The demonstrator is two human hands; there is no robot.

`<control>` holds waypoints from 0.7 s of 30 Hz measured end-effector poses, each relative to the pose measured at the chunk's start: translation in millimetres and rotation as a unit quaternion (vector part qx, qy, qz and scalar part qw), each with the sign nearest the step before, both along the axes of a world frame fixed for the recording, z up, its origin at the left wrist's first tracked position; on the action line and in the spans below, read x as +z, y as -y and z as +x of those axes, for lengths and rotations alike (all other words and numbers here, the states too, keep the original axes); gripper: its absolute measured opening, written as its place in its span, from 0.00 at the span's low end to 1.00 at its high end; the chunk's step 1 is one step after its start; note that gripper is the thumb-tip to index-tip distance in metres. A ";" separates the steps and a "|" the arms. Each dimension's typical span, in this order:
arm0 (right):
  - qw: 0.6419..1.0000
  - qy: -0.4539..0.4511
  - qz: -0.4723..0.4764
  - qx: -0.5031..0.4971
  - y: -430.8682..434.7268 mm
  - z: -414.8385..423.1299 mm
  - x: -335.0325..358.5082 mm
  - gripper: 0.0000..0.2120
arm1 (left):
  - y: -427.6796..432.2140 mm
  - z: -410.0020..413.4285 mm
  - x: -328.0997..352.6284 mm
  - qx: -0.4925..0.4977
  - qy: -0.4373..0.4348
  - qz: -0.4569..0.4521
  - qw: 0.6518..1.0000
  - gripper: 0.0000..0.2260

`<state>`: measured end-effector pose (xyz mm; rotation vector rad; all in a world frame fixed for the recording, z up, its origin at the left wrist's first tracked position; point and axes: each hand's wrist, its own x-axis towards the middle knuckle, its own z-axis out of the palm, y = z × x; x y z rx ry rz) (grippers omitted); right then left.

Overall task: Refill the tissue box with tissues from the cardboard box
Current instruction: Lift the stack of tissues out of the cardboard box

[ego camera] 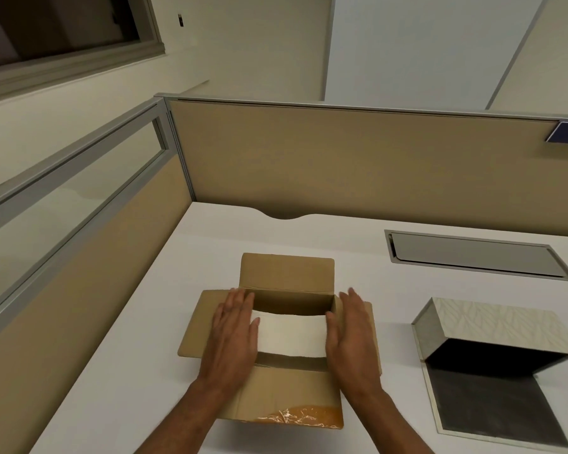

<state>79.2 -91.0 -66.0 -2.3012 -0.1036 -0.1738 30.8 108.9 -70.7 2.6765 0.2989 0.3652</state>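
Observation:
An open cardboard box (286, 273) sits on the white desk in front of me with all flaps folded out. A stack of white tissues (292, 335) lies inside it. My left hand (233, 332) rests flat at the stack's left end and my right hand (350, 332) at its right end, fingers straight, thumbs touching the tissue edges. The patterned tissue box (492, 326) stands to the right, its cover tipped up off its dark base (492, 404), the inside dark.
The white desk (118, 371) is bounded by tan cubicle partitions (341, 158) at the back and left. A grey metal cable hatch (473, 255) is set into the desk at the back right. Clear tape clings to the box's near flap (295, 417).

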 end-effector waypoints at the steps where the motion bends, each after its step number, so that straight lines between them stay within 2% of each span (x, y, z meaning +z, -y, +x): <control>1: 0.999 -0.002 -0.010 0.031 -4.5 1.3 3.5 0.26 | 1.0 1.0 -1.4 -0.031 -0.017 0.000 0.999 0.25; 3: 0.993 -0.024 -0.052 0.100 -11.9 3.9 5.9 0.26 | 1.9 2.6 -7.2 -0.063 -0.061 -0.027 0.996 0.24; 6: 0.965 -0.085 -0.158 0.193 -21.8 10.0 4.4 0.27 | 3.5 4.8 -10.4 -0.055 -0.112 -0.046 0.991 0.24; 11: 0.915 -0.132 -0.287 0.249 -36.5 22.7 -2.9 0.31 | 5.4 9.3 -13.4 -0.049 -0.127 -0.004 0.991 0.24; 17: 0.881 -0.206 -0.328 0.272 -47.3 43.8 -1.7 0.30 | 8.4 7.6 -12.9 -0.033 -0.109 -0.011 0.993 0.24; 21: 0.864 -0.271 -0.320 0.278 -52.4 54.6 -1.0 0.29 | 11.3 5.5 -9.8 -0.025 -0.116 -0.004 0.993 0.28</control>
